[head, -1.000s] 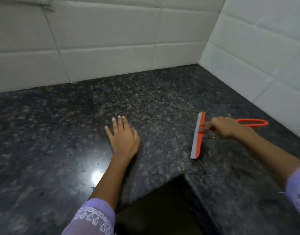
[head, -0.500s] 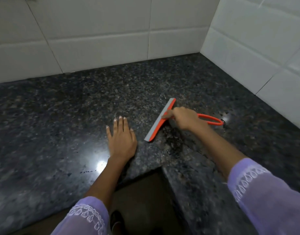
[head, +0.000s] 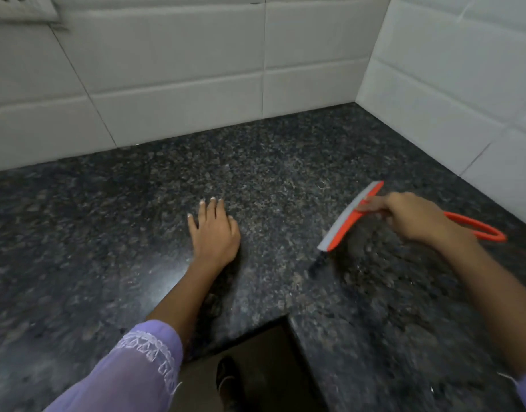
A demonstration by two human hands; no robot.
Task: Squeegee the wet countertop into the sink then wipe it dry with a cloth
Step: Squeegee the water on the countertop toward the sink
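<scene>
Nearest the camera, the speckled dark granite countertop (head: 77, 263) forms an inside corner around the person's feet. On it the left hand (head: 214, 233) lies flat where it lay half a second ago, fingers spread, grasping nothing. Farther right, the right hand (head: 416, 217) is clenched round the orange squeegee with its grey rubber blade (head: 349, 217), which has swung back away from the left hand towards the white tiled wall (head: 463, 84), probably to start another stroke. No sink or cloth shows.

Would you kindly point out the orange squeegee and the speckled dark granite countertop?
Orange squeegee (head: 346, 221), head view: on its grey blade.
Speckled dark granite countertop (head: 92, 233), head view: on bare surface, left.
</scene>
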